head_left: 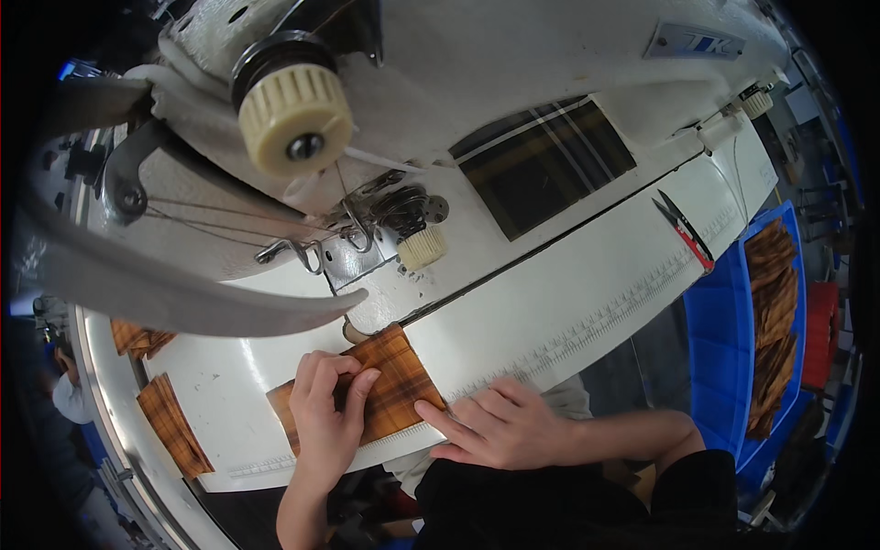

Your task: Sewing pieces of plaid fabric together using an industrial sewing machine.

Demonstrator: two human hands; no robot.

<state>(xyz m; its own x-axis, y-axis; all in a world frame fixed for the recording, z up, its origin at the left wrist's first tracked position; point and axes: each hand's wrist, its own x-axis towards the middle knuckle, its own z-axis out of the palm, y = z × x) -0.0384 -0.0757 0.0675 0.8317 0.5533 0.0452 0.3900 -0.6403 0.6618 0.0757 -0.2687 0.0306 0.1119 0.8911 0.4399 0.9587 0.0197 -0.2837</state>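
Evidently the plaid cloth (396,380) lies eight-to-two o'clock lengthwise on the bench (513,339); the nearer left hand (328,408) pinches it, the right hand (502,427), ungripping, touches its four-o'clock corner.

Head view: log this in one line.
left hand: on orange plaid cloth; right hand: at cloth's right edge; red-handled snips: on white tabletop

A person works at a white sewing machine (541,55), left hand (328,408) bent over orange-brown plaid cloth (396,403) at the front edge of the white surface (513,335), the right hand (504,428) extending a forefinger to the cloth's side. Red-handled snips (687,236) lie toward the surface's right end, near a blue bin (720,335) of plaid pieces (773,307).
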